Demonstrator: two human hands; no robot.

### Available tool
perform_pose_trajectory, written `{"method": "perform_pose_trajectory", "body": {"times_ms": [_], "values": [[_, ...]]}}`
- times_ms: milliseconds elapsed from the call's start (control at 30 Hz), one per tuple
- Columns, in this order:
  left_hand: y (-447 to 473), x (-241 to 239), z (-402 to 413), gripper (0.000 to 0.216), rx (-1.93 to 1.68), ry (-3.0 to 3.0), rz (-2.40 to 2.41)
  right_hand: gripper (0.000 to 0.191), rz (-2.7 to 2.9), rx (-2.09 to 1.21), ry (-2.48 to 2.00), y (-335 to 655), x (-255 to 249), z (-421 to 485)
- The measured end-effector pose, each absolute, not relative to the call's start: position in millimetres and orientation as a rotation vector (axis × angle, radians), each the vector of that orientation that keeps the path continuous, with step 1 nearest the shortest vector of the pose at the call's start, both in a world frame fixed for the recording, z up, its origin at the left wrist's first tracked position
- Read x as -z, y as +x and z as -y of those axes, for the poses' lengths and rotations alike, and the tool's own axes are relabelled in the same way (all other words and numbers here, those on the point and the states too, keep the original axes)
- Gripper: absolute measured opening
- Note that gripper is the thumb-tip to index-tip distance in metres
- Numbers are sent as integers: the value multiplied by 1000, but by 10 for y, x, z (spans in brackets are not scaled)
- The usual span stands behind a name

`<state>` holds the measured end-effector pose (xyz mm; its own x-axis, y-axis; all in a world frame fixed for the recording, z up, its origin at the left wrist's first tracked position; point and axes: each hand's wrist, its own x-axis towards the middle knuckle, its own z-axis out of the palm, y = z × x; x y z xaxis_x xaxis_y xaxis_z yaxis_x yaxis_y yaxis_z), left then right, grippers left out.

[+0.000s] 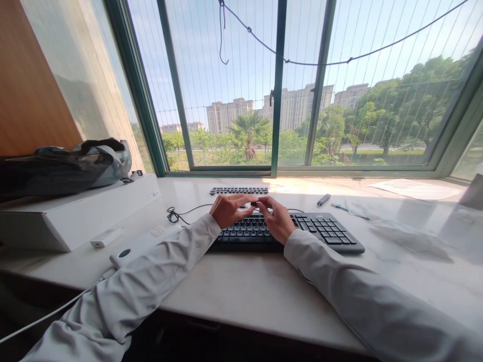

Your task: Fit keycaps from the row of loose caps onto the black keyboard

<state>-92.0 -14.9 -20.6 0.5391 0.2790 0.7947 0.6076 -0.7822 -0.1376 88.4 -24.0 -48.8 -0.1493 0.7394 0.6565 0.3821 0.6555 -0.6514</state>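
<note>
A black keyboard (320, 230) lies on the pale desk (234, 286) in front of the window. Both my hands hover over its far edge, fingertips meeting. My left hand (228, 208) and my right hand (278, 218) are both pinched on a small dark object (254, 204) between them; I cannot make out what it is. Both my arms are in light grey sleeves. A black cable (177, 213) runs left from the keyboard in a small coil.
A second, smaller key strip (239, 190) lies by the window. A pen (323, 199) and a sheet of paper (415, 189) lie to the right. At left stand a white box (79, 213) with a dark bag (60, 168), a small white stick (105, 238) and a white device (136, 247).
</note>
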Motion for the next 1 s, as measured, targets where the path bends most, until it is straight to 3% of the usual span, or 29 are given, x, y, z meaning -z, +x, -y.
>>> {"method": "perform_pose_trajectory", "body": {"times_ms": [267, 333, 467, 600, 800, 1000], "values": [[-1005, 59, 135, 30, 1104, -2500, 943, 18, 1844, -320, -995, 881, 432, 328], [-1127, -71, 96, 33, 986, -2664, 1101, 18, 1936, -244, -1046, 868, 421, 375], [-1455, -278, -17, 37, 408, -3134, 1388, 19, 2171, -80, -1026, 827, 431, 470], [-1663, -304, -95, 41, -9, -3211, 1651, 22, 2345, 93, -945, 780, 433, 563], [-1689, -247, -112, 44, -242, -3238, 1777, 20, 2426, 202, -823, 730, 431, 645], [-1663, -220, -106, 42, -230, -3248, 1770, 21, 2462, 203, -779, 722, 447, 653]]}}
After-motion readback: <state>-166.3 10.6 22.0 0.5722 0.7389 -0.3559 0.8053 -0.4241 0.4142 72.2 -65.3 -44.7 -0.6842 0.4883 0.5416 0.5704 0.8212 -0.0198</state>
